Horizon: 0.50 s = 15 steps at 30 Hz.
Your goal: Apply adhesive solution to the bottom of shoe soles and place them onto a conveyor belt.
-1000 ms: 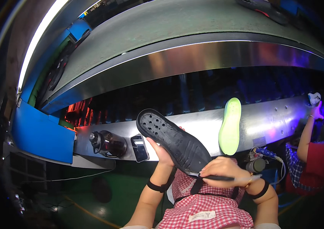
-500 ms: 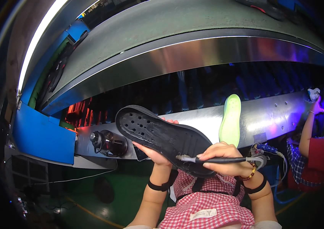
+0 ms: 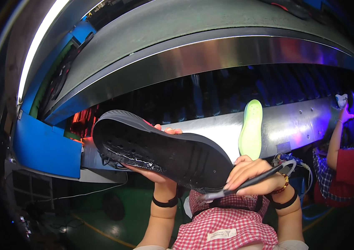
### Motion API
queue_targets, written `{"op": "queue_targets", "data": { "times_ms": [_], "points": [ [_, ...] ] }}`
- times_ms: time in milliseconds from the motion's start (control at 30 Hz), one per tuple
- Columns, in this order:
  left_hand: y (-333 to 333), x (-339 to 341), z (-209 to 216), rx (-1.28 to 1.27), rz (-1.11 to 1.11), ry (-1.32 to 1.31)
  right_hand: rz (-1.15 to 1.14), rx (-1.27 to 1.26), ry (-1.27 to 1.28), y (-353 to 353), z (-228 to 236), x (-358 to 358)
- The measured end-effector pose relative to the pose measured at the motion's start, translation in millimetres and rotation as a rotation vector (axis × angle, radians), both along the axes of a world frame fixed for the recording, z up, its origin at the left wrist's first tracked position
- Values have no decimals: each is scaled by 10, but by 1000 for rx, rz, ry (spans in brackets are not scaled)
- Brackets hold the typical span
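A black shoe sole (image 3: 185, 160) is held tilted in my left hand (image 3: 154, 174), whose fingers curl over its far edge while the palm supports it from below. Small holes show at its left end, and a wet, shiny streak runs along its near inner wall. In my right hand (image 3: 258, 175) is a brush (image 3: 250, 182) with a dark handle and a thin tube at its rear end. The brush tip lies at the sole's near right edge; whether it touches is unclear. Beyond, a lime-green insole (image 3: 251, 129) lies on the metal shelf (image 3: 283, 125).
A green-grey conveyor belt (image 3: 193, 21) with a steel side runs across the far side. At left stands a blue machine panel (image 3: 49, 148). To the right, a co-worker in a red top (image 3: 352, 171) works under violet light. A dark bottle is mostly hidden behind the sole.
The sole has shifted left and tilted, now covering most of the bottle. The brush has moved from the sole's inner face to its near edge, its handle turned more diagonal.
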<state>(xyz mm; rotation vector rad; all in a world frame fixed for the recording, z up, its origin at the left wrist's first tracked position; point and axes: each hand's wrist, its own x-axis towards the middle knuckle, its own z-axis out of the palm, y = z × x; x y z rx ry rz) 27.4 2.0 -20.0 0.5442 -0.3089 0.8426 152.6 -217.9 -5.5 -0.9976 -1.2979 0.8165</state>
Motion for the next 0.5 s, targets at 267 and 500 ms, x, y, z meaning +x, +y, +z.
{"op": "queue_targets", "data": {
  "times_ms": [267,500],
  "points": [
    [12,17,164,64,-26,-20,-64,-93,-104,-120,-69,65],
    [-10,45,298,-184,159,387,-153,-88,598,-52,-270,-17]
  ]
}}
